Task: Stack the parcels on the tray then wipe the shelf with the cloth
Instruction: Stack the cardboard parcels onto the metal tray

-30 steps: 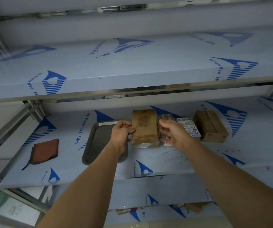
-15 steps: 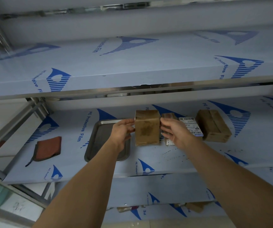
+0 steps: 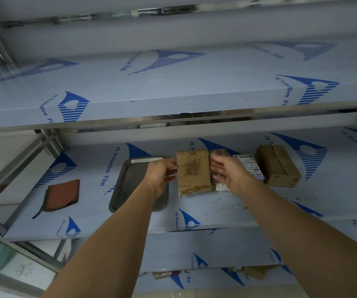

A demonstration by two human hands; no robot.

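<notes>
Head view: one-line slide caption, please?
Both hands, left hand and right hand, hold a brown paper-wrapped parcel beside the grey metal tray.

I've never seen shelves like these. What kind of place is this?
Probably a storeroom or workshop. The metal shelf wears its blue protective film, and brown parcels sit beside a steel tray.

label: print too small | second parcel: mostly hidden behind right hand

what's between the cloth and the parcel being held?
Head view: the metal tray lies between the red cloth and the held brown parcel, with the left hand over the tray's right part.
</notes>
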